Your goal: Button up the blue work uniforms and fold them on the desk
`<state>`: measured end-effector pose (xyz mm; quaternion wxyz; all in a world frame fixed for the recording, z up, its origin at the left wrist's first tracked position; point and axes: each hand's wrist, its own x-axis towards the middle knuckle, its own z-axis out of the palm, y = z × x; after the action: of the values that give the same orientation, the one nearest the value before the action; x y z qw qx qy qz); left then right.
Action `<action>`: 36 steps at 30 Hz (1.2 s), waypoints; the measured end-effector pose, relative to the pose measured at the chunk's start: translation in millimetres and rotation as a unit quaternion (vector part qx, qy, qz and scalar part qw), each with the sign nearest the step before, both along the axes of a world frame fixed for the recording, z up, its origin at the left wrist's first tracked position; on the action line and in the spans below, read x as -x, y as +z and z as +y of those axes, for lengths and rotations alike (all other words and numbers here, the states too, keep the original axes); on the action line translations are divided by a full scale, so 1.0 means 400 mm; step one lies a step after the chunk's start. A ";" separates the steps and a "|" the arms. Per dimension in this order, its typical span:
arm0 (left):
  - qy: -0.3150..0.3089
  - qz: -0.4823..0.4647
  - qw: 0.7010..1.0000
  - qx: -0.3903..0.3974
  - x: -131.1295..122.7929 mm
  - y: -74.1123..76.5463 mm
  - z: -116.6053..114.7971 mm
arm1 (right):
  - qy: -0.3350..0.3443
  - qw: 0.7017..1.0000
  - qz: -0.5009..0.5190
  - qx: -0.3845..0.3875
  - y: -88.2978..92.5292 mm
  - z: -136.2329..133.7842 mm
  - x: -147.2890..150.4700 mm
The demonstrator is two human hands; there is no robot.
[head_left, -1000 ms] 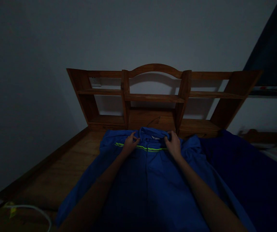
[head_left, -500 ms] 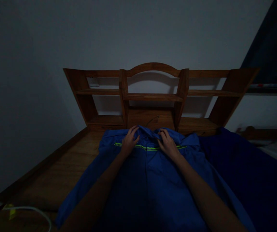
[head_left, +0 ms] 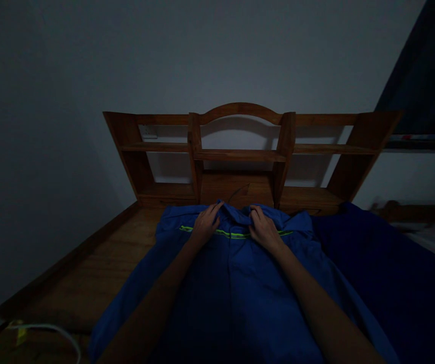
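Garment: I have a blue, long-bodied cloth jacket (head_left: 248, 293) spread front up on a wooden bed (head_left: 115, 253), its collar end toward the headboard and its lower part running out of my view at the bottom.
Stripe: a thin lime-green band (head_left: 238, 235) crosses the chest, just below the collar and partly covered by both hands.
Collar: the rumpled blue collar (head_left: 236, 214) sits between the two hands, with folds standing up.
Left hand: I see the left hand (head_left: 207, 222) partly open at the collar's left side, fingers reaching forward along the cloth, thumb apart; I cannot tell whether any fabric is pinched.
Right hand: the right hand (head_left: 263, 228) is more curled, fingers bent over the collar's right side; its thumb is too dark for me to confirm a grip.
Headboard: a brown wooden shelf unit with an arched top rail (head_left: 240, 155) stands beyond the jacket, against a pale grey wall (head_left: 217, 50).
Right side: a deep navy cloth (head_left: 377, 263) lies next to the jacket.
Lower left: I see a pale curved cable (head_left: 56, 328) with a yellow tag (head_left: 20, 335).
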<state>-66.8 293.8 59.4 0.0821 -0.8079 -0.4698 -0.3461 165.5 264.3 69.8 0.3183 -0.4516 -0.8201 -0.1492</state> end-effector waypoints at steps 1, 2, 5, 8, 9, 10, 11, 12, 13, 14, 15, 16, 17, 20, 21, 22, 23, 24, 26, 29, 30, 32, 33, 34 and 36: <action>0.014 0.008 1.000 -0.003 0.001 -0.004 0.003 | 0.000 1.000 -0.001 -0.001 0.000 0.000 -0.001; 0.030 0.017 0.999 -0.007 0.002 -0.008 0.007 | -0.001 1.000 -0.003 -0.004 0.000 0.000 -0.003; 0.073 0.038 0.996 -0.019 0.006 -0.020 0.015 | -0.005 1.000 -0.013 -0.015 -0.003 0.000 -0.005; 0.097 0.045 0.994 -0.022 0.012 -0.022 0.015 | -0.011 1.000 -0.010 -0.017 -0.004 -0.002 -0.003; 0.106 0.048 0.993 -0.022 0.014 -0.019 0.013 | -0.015 1.000 -0.002 -0.016 -0.003 -0.002 -0.002; 0.119 0.050 0.991 -0.025 0.017 -0.014 0.009 | -0.020 1.000 0.009 -0.017 -0.002 -0.003 -0.002; 0.133 0.051 0.989 -0.030 0.019 -0.009 0.004 | -0.027 0.999 0.021 -0.017 -0.001 -0.003 -0.002; 0.148 0.050 0.987 -0.038 0.020 -0.002 -0.002 | -0.034 0.999 0.034 -0.019 -0.001 -0.003 -0.004; 0.160 0.047 0.985 -0.046 0.022 0.004 -0.007 | -0.046 0.998 0.049 -0.022 0.000 -0.002 -0.007; 0.167 0.040 0.984 -0.053 0.023 0.009 -0.011 | -0.062 0.996 0.065 -0.026 0.000 -0.001 -0.011; 0.170 0.032 0.983 -0.059 0.025 0.013 -0.015 | -0.085 0.992 0.082 -0.031 0.000 0.000 -0.016; 0.169 0.021 0.984 -0.061 0.026 0.014 -0.016 | -0.114 0.988 0.100 -0.034 -0.002 0.002 -0.021; 0.163 0.009 0.985 -0.059 0.028 0.013 -0.017 | -0.146 0.982 0.116 -0.036 -0.004 0.005 -0.026; 0.135 -0.040 0.989 -0.039 0.034 0.000 -0.007 | -0.239 0.961 0.140 -0.015 -0.013 0.015 -0.039; 0.128 -0.063 0.989 -0.033 0.037 -0.007 -0.001 | -0.262 0.955 0.139 -0.001 -0.016 0.019 -0.042; 0.123 -0.087 0.988 -0.030 0.039 -0.014 0.005 | -0.280 0.950 0.136 0.014 -0.020 0.023 -0.045; 0.122 -0.113 0.986 -0.029 0.041 -0.021 0.013 | -0.291 0.947 0.131 0.032 -0.024 0.027 -0.047; 0.123 -0.137 0.982 -0.030 0.044 -0.027 0.020 | -0.296 0.945 0.126 0.053 -0.028 0.031 -0.049; 0.123 -0.174 0.977 -0.030 0.049 -0.036 0.033 | -0.293 0.945 0.113 0.095 -0.036 0.037 -0.051; 0.126 -0.203 0.971 -0.030 0.055 -0.042 0.047 | -0.279 0.947 0.098 0.126 -0.045 0.044 -0.049; 0.128 -0.210 0.969 -0.033 0.056 -0.043 0.049 | -0.272 0.949 0.099 0.124 -0.047 0.045 -0.048; 0.137 -0.225 0.964 -0.040 0.058 -0.043 0.051 | -0.259 0.952 0.115 0.116 -0.049 0.048 -0.046; 0.142 -0.235 0.961 -0.039 0.059 -0.043 0.050 | -0.252 0.952 0.132 0.110 -0.049 0.050 -0.046; 0.144 -0.249 0.957 -0.032 0.059 -0.044 0.049 | -0.244 0.952 0.155 0.102 -0.048 0.053 -0.047; 0.135 -0.294 0.946 0.004 0.057 -0.048 0.048 | -0.227 0.948 0.209 0.081 -0.048 0.059 -0.052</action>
<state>-89.7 313.1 40.1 -0.0168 -0.5997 -0.5796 -0.5515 186.4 288.0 50.6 0.4024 -0.6714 -0.6200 -0.0530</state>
